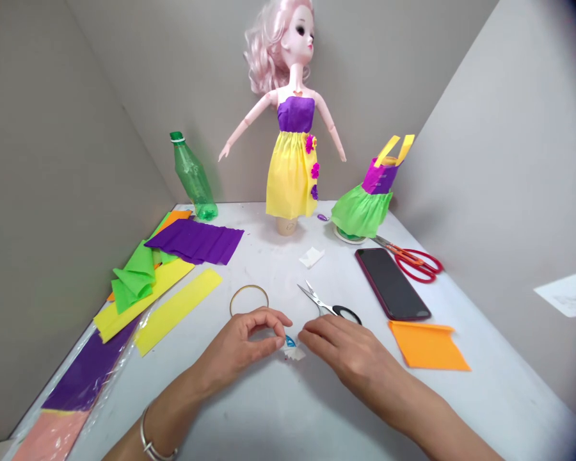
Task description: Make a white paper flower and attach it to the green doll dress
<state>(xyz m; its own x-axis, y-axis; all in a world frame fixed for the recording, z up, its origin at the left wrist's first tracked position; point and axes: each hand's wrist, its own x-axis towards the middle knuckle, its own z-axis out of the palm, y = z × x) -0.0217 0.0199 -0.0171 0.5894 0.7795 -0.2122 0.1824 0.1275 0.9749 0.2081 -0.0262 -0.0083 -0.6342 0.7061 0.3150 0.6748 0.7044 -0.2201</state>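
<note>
- White scrap: it lies at the lower centre of the frame, in the gap between both hands, on the pale worktop.
- Right hand: it enters from the lower right, palm down, fingers side by side, tips aimed left at the gap. I cannot tell whether it pinches anything.
- Left hand: it enters from the lower left, thumb and forefinger curled so the tips nearly meet. Whether something is caught there I cannot tell.
- Small scissors: just beyond the right hand, blades towards the upper left, handles partly hidden.
- Gold ring: just beyond the left hand.
- Blue piece: at the scrap's upper edge, right of the left thumb, left of the right fingertips. The left hand looks nearer. Its long axis seems to slant towards the lower right; contact is unclear.
</note>
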